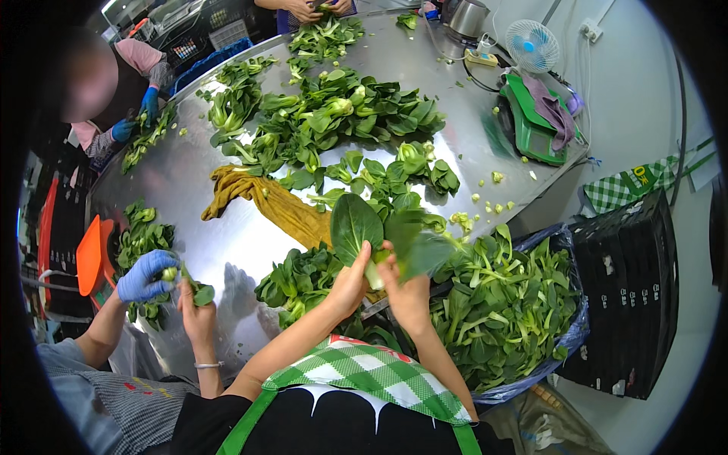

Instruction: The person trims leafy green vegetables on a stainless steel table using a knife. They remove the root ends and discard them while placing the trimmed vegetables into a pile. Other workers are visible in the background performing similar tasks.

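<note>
My left hand (354,281) holds a bok choy leaf (356,227) by its pale stalk, the broad green blade standing upright. Close beside it on the right, my right hand (405,290) grips a bok choy piece (418,247) whose leaves are blurred. Both hands are over the near edge of the metal table (227,233). A pile of bok choy (301,278) lies just left of my hands, and a mustard-coloured cloth (284,210) stretches behind them. More bok choy heads (352,108) are heaped across the middle of the table.
A bin lined with blue plastic (577,335), full of loose leaves, stands at my right by stacked black crates (631,301). A co-worker's gloved hand (145,276) is at my left. Other people work at the far edges. A green scale (532,125) and a fan (532,45) stand back right.
</note>
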The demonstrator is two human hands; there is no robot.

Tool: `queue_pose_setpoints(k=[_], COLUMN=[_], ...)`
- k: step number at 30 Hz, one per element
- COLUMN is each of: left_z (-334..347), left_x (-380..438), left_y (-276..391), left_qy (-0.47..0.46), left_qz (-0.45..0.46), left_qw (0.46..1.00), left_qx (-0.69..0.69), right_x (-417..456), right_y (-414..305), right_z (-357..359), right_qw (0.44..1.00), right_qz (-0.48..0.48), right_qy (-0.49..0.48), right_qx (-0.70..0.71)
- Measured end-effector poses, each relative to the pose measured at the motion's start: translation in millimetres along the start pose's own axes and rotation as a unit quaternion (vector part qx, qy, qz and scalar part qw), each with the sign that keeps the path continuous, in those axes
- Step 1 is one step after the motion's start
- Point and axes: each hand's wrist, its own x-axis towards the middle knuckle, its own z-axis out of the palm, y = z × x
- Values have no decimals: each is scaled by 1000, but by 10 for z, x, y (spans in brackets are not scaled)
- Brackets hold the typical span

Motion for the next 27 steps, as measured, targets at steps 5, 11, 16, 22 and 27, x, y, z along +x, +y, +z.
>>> queue_pose_setpoints(k=[5,11,16,22,27], left_z=[-76,80,97,92,237], left_x=[76,21,34,116,129], left_y=[-63,126,175,18,-98], left_qy=[-144,-148,-235,-229,-213], left_qz=[66,122,57,-66,-25], left_qw=[987,982,961,931,963], left_qx=[33,0,-132,-275,-164], right_x=[-79,-354,-951,-847,-444], right_y=[-58,10,313,133,60], right_z=[-181,-1246,-2595,-2175,-772], right_qw=[999,883,798,796,988], right_qz=[3,197,232,27,100], right_qy=[-36,425,329,358,11], right_qx=[26,-24,-447,-488,114])
